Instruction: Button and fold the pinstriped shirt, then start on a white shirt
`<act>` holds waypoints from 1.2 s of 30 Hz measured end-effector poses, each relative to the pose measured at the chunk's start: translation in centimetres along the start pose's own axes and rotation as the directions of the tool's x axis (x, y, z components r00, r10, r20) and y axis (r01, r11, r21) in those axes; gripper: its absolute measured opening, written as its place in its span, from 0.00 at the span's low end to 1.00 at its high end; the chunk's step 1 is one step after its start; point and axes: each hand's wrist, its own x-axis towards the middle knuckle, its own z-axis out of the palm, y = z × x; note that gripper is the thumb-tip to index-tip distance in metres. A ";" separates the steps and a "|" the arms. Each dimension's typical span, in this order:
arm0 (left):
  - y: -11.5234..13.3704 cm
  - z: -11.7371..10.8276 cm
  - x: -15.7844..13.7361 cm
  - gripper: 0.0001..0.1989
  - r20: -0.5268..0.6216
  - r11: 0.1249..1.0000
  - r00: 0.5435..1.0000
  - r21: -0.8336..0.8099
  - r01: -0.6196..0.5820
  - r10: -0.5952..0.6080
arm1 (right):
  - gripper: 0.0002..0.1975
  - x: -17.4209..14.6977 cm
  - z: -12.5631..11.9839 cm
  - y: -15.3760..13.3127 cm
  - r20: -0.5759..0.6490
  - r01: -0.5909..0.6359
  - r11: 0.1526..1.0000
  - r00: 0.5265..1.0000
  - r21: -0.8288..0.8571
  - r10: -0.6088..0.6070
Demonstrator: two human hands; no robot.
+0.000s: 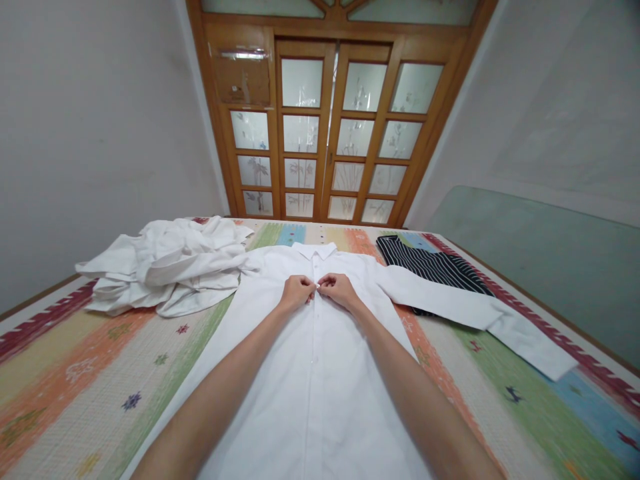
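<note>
A white button-up shirt (280,400) lies spread face up, its collar at the far end and its button front running down the middle. My left hand (299,291) pinches the shirt's front edge a little below the collar. Close beside it, my right hand (339,289) pinches the same placket from the other side, fingertips nearly touching the left ones. A bit of white cloth shows between the fingers; any button there is too small to make out. One shirt sleeve (440,297) stretches out to the right.
A heap of white clothes (175,263) lies at the left, against the shirt's shoulder. Black-and-white striped folded clothing (433,263) sits at the right, partly under the sleeve. Everything rests on a colourful striped bedspread (145,373). Wooden glass-paned doors (327,127) stand beyond.
</note>
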 end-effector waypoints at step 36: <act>-1.5 -1.9 -1.5 0.11 -0.003 0.538 0.936 0.819 -0.199 0.351 | 0.18 -0.6 1.0 -0.2 0.133 0.294 0.683 0.951 -0.669 -0.279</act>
